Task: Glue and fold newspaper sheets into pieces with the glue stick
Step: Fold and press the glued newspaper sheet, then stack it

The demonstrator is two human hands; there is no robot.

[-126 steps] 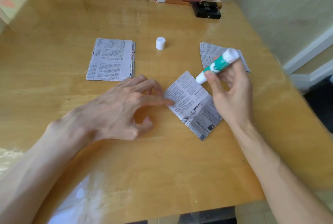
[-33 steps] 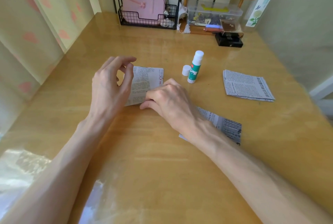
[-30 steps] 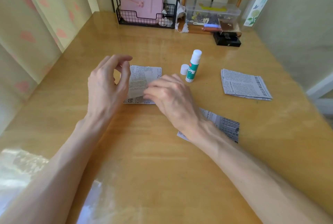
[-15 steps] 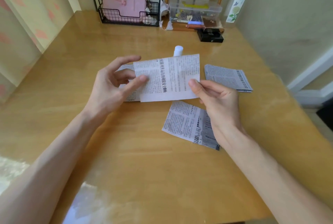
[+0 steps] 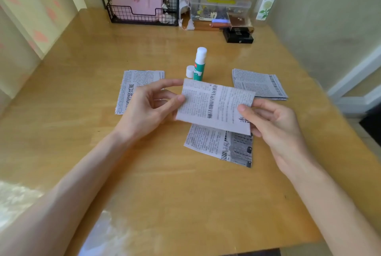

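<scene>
Honey-coloured wood fills the view: a glossy worktop (image 5: 165, 183) set against a pale wall, with a wire basket (image 5: 142, 14) and a clear box (image 5: 218, 8) along its far edge. My left grip (image 5: 144, 109) pinches the left short edge of a newspaper sheet (image 5: 214, 105) between thumb and forefinger. My right grip (image 5: 274, 123) pinches the opposite end, thumb on top near the lower right corner and fingers beneath. So both grips are closed on the one sheet, which hangs above the worktop. Its long axis runs across me from left to right, with the right end dipping a little toward me. Directly under it lies a folded piece (image 5: 218, 144), partly covered by the sheet, its dark printed corner pointing at me. Further out, a flat stack (image 5: 132, 88) lies behind my left grip, and a second stack (image 5: 257, 82) lies beyond the sheet's right end. The glue stick (image 5: 199, 64) stands upright and uncapped just past the sheet's far left corner, its cap (image 5: 189, 71) standing right beside it on the left. That is the relation I judge matters next. The stick is away from me and nearer my left grip than my right, so I would probably have to set the sheet flat first. One grip has to let go before it can reach over the sheet's far edge.
</scene>
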